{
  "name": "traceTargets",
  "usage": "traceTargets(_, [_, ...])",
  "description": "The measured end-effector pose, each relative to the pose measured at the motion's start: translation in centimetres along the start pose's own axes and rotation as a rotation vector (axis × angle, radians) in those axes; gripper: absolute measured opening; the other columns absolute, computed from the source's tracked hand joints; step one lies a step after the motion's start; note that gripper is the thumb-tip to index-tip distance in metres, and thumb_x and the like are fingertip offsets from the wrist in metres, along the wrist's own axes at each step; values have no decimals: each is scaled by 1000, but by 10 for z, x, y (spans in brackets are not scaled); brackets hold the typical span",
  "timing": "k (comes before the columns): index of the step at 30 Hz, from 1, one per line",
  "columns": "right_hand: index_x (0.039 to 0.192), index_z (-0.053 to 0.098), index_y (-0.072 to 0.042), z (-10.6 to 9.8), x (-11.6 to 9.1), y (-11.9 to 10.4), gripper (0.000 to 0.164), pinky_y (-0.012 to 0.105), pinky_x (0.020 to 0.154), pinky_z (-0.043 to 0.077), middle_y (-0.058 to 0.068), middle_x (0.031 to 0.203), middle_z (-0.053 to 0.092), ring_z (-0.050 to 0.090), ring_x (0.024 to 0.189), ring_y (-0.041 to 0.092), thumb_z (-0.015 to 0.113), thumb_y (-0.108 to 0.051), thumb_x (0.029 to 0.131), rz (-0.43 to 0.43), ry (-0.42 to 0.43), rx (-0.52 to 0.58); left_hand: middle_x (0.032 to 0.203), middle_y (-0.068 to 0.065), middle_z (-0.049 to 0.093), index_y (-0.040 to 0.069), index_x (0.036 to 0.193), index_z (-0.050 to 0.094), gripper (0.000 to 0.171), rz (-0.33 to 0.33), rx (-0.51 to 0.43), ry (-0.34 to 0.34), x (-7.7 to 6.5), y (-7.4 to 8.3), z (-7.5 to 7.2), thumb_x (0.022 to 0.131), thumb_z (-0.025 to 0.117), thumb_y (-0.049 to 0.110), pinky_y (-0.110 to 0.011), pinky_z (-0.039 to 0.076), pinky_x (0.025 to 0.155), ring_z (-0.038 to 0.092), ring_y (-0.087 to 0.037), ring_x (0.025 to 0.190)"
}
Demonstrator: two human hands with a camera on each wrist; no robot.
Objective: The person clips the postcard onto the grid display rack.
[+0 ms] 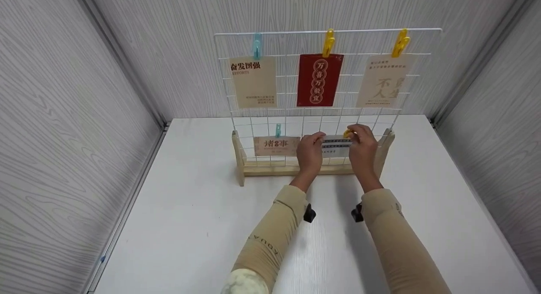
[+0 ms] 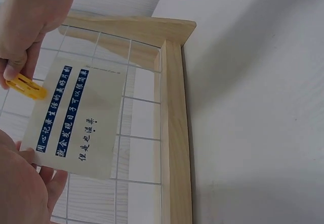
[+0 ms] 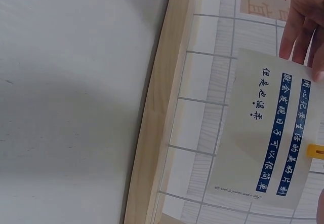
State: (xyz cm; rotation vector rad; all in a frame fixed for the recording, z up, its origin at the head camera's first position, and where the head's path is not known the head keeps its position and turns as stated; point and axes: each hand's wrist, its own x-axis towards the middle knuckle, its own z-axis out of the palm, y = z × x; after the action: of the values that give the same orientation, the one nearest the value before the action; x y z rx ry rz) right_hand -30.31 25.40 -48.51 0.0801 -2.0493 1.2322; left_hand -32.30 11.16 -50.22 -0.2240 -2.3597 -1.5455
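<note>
A pale card [image 1: 336, 151] with two dark blue bands of writing lies against the lower right part of a white wire grid [image 1: 296, 31]. My left hand [image 1: 310, 154] pinches this card at its upper left corner between thumb and fingers. With thumb and fingers, my right hand [image 1: 363, 152] grips a yellow clip [image 2: 28, 87]. The clip's tip overlaps the card's top edge near the middle, as both wrist views show. Whether it also bites a grid wire cannot be told.
Light blue clip [image 1: 257, 46] and two yellow clips hold three cards along the grid's top, a red card [image 1: 319, 80] in the middle. A pinkish card [image 1: 277, 146] hangs at lower left. Wooden feet [image 1: 239, 159] carry the grid on a white table [image 1: 190, 226].
</note>
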Motion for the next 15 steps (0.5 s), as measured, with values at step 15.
traceTargets(15, [123, 65, 3, 4, -1, -3, 25, 36, 101, 53, 18, 124, 61, 62, 117, 26, 56, 1, 100, 52, -28, -21, 105, -2, 72, 14, 115, 75, 21, -8, 2, 20, 0, 2, 2, 102, 59, 16, -30, 55, 84, 67, -15, 97])
